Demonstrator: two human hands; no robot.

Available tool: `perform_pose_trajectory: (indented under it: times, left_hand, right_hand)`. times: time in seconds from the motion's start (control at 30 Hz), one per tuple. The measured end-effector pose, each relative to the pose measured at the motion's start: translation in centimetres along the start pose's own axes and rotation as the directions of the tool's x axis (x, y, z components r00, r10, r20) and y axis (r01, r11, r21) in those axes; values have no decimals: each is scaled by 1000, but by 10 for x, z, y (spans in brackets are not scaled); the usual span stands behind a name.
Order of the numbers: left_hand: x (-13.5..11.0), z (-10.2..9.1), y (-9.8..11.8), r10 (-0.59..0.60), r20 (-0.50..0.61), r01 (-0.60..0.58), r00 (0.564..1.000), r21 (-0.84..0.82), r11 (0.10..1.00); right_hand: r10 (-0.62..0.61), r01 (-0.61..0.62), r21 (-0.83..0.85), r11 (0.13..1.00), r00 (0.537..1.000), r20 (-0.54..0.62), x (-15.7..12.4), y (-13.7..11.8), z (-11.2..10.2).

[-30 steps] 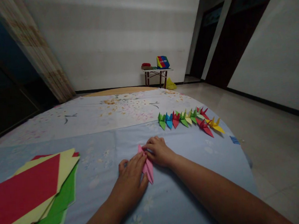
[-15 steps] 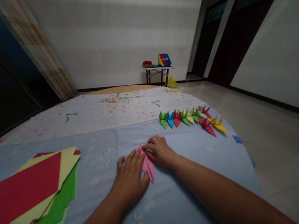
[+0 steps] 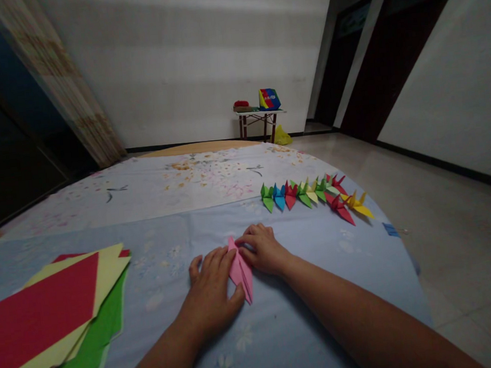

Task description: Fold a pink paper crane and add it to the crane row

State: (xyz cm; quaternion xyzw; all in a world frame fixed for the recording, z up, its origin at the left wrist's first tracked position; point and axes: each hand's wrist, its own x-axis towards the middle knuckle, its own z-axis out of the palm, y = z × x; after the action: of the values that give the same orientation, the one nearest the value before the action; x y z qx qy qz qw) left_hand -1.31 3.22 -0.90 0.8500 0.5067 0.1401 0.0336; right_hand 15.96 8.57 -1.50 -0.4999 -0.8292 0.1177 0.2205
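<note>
A narrow folded pink paper (image 3: 241,271) lies on the light blue flowered cloth (image 3: 284,329) in front of me. My left hand (image 3: 212,290) rests flat on the cloth with its fingers stretched out, pressing the paper's left edge. My right hand (image 3: 263,249) has its fingers curled and pinched on the paper's upper tip.
A stack of coloured paper sheets (image 3: 46,321), red on top, lies at the left. A row of several folded paper cranes (image 3: 313,196) sits beyond my hands to the right. A small blue scrap (image 3: 390,229) lies near the cloth's right edge. A small table (image 3: 258,122) stands by the far wall.
My left hand has slid slightly back toward me along the pink paper. The right hand stays pinched at the tip.
</note>
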Motion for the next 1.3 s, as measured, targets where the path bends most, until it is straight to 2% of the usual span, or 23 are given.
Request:
perform_pose_trajectory:
  times: [0.27, 0.63, 0.97, 1.1, 1.3]
  left_hand:
    - [2, -1, -3, 15, 31, -15, 999, -29, 999]
    - [2, -5, 2, -34, 98, 32, 995, 26, 999]
    - [1, -7, 8, -49, 101, 37, 994, 121, 992]
    - [0, -7, 12, -31, 64, 20, 997, 160, 987]
    - [-1, -7, 16, -16, 78, 4, 997, 154, 988]
  right_hand:
    - [27, -28, 74, 997, 1000, 13, 2, 5, -2]
    - [-6, 6, 59, 998, 1000, -5, 2, 8, 5]
    - [2, -2, 11, 1000, 1000, -28, 2, 7, 7]
    - [16, -16, 5, 1000, 1000, -23, 2, 7, 6]
    - [40, -40, -12, 999, 999, 2, 3, 8, 7]
